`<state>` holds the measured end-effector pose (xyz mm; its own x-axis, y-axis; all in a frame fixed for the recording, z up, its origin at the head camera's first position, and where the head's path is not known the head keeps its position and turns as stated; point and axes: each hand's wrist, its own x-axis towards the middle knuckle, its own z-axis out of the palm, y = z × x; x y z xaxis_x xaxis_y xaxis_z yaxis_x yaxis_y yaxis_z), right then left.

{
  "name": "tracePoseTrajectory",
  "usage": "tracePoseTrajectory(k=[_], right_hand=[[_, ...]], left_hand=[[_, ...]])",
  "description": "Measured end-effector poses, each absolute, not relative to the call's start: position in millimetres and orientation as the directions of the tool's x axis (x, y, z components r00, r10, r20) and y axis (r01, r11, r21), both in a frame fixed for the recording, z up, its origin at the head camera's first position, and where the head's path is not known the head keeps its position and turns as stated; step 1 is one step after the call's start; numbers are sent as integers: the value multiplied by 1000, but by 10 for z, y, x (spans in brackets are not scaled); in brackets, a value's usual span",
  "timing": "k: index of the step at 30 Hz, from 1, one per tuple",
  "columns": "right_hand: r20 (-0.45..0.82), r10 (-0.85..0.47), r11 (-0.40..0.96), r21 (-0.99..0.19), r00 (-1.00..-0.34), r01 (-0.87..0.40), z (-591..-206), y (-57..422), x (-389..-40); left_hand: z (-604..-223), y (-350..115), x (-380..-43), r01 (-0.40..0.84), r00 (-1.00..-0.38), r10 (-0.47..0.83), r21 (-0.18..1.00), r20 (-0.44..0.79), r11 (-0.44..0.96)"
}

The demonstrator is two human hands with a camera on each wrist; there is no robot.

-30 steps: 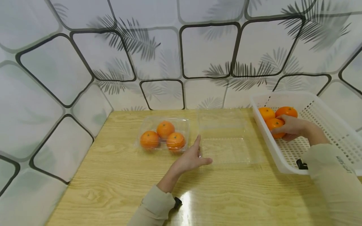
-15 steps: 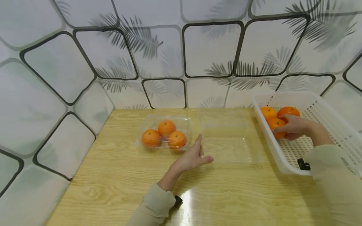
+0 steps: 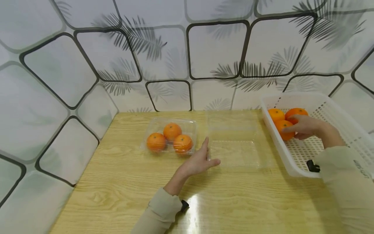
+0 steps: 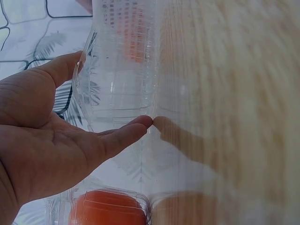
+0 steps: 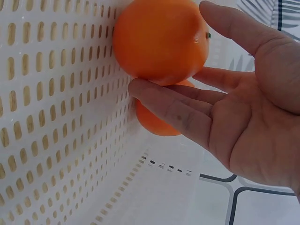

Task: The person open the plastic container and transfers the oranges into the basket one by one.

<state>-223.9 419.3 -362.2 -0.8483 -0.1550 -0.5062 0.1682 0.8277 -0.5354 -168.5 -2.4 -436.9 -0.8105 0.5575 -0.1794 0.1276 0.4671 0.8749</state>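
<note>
My left hand (image 3: pixel 196 164) lies with fingers extended at the near left corner of a clear plastic clamshell box (image 3: pixel 233 152), which stands open and holds no fruit. In the left wrist view, the thumb reaches the rim of the box (image 4: pixel 117 89) and the other fingertips rest low along its side. My right hand (image 3: pixel 309 126) is down in a white slotted basket (image 3: pixel 287 162). Its thumb and loosely extended fingers straddle the front orange (image 5: pixel 159 42), which sits low in the basket. Behind those fingers shows another orange (image 5: pixel 159 117); its middle is partly hidden.
A second clear clamshell box (image 3: pixel 190 126), closed over several oranges (image 3: pixel 172 131), stands left of the open one. Two more oranges, one at the back left (image 3: pixel 276 114) and one at the back right (image 3: pixel 296 112), lie in the basket. A patterned wall (image 3: pixel 216 48) borders the wooden table (image 3: pixel 117 195).
My right hand has loosened slightly and drawn up and right from the front orange, which stays in the basket. The left hand keeps its place at the open box.
</note>
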Motion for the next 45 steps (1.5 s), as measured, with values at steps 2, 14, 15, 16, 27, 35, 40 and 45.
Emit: tracePoseTrajectory(k=[2,14,15,16,27,35,40,45], right_hand=[[-489,-154,827,-539,-859,159,-3590,4185,-2235],[-517,-128,813,-543,-846,209,-3501,4194,-2164],[-521,-129,812,-543,-844,212,-3493,4198,-2152],[-521,-130,814,-542,-844,210,-3483,4196,-2150],[-525,-106,835,-508,-844,211,-3347,4163,-2099],[-511,-98,833,-511,-854,211,-3287,4135,-2035],[-455,-99,835,-522,-885,175,-3235,4130,-1965],[-360,-92,856,-505,-928,111,-3156,4107,-1903]], left_hand=[[-4362,-26,-1687,127,-812,556,877,-176,464],[-4359,-13,-1664,153,-811,564,875,-154,460],[-4362,-6,-1661,150,-810,566,877,-156,456],[-4364,-4,-1658,146,-809,566,880,-157,453],[-4350,3,-1637,140,-801,576,884,-164,446],[-4334,0,-1616,120,-800,572,887,-179,445],[-4342,0,-1607,113,-800,570,888,-184,445],[-4336,-16,-1604,112,-801,568,886,-188,450]])
